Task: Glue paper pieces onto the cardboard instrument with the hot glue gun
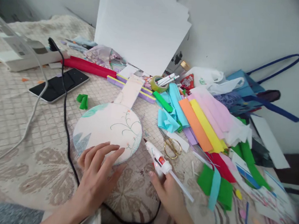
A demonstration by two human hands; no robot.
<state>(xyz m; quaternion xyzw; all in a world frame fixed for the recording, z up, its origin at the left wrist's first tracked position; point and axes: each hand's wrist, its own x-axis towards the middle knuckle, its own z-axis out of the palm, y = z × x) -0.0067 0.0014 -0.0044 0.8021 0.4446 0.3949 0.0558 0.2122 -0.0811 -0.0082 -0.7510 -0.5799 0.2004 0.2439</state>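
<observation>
Round patterned panel [101, 121] lies flat on the tablecloth [134, 185]. Left hand [97, 172]: fingers spread over panel's lower edge; contact unclear. Right hand [170, 190]: fingers wrapped round glue gun [158, 158], nozzle just beside panel's right edge. Bare cloth between hands; black cable [67, 136] skirts left edge.

The round white flat disc [106, 127] bears thin green vines with small orange flowers, a teal patch and grey-blue pointed shapes. At right of the disc, the plastic glue gun [164, 166] is white with a red-orange part. Farther right of the disc lie one orange paper strip [195, 124] and one yellow paper strip [208, 126]. Beneath the disc, the beige woven cloth [48, 134] shows grid lines and brownish flowers.
</observation>
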